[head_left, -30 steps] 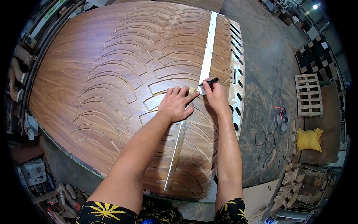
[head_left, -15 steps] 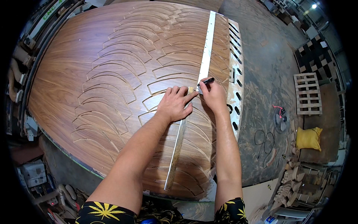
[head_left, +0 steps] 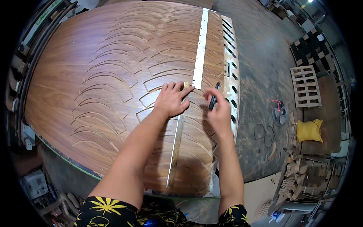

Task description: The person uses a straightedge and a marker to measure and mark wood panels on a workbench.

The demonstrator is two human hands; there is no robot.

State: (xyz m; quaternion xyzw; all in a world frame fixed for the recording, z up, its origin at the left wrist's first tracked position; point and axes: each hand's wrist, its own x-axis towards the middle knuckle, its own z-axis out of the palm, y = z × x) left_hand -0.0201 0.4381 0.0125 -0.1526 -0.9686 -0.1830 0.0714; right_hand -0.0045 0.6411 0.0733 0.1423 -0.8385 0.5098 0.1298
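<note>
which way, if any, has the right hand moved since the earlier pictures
Yes: the right hand has moved down the view and slightly right, relative to the white strip.

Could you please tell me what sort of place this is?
Probably a woodworking shop: a large wood-grain panel cut in curved outlines, stacked curved wooden pieces and a slatted pallet suggest it.

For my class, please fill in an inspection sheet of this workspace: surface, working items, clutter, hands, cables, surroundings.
Surface: wood-grain panel, cut in curved rows.
Working items: white strip on the panel; wooden strip; black marker.
Clutter: yellow sack and stacked curved pieces, to the right.
Hands: left hand lies over the wooden strip, near the white strip's near end; right hand holds the black marker.
Cables: dark cable looped on the floor.
Surroundings: slatted wooden pallet at right.
</note>
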